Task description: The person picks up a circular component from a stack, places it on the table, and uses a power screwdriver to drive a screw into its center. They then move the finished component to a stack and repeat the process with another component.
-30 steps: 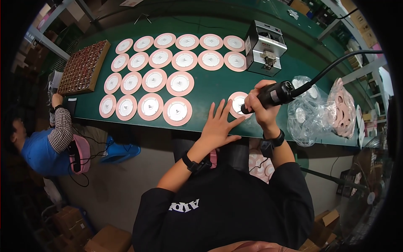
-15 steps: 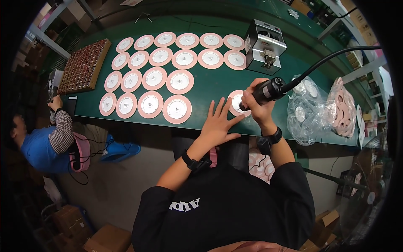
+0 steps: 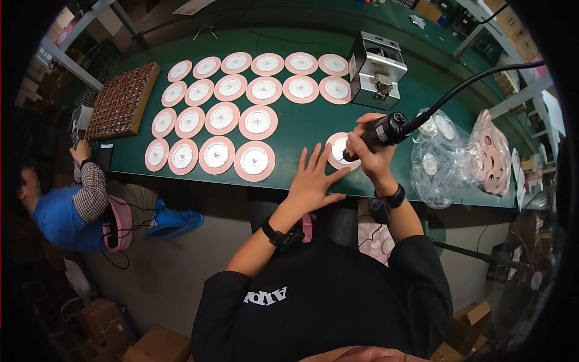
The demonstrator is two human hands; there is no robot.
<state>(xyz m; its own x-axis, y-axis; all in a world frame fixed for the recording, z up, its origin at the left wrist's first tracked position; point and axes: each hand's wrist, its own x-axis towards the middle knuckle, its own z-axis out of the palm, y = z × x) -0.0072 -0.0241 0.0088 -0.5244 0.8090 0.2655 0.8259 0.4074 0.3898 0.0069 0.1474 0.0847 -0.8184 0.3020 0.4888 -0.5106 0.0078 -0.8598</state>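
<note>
My right hand is wrapped round a black electric screwdriver, whose cable runs off to the upper right. The tool's tip points down at a round pink-rimmed disc with a white middle, lying near the front edge of the green table. My left hand lies with its fingers spread, the fingertips at that disc's left and near rim. Under the tool and the right hand, the disc's right side is hidden. To the left, similar pink and white discs lie in rows, each with a small dark mark.
At the back stands a silver and black machine. Clear plastic bags with white discs and a wrapped pink bundle lie at the right. A partitioned tray is on the left, by a seated person in blue.
The view has tilted slightly, so the discs at the left sit a little lower in the picture. Both my hands and the electric screwdriver keep nearly the same place at the disc.
</note>
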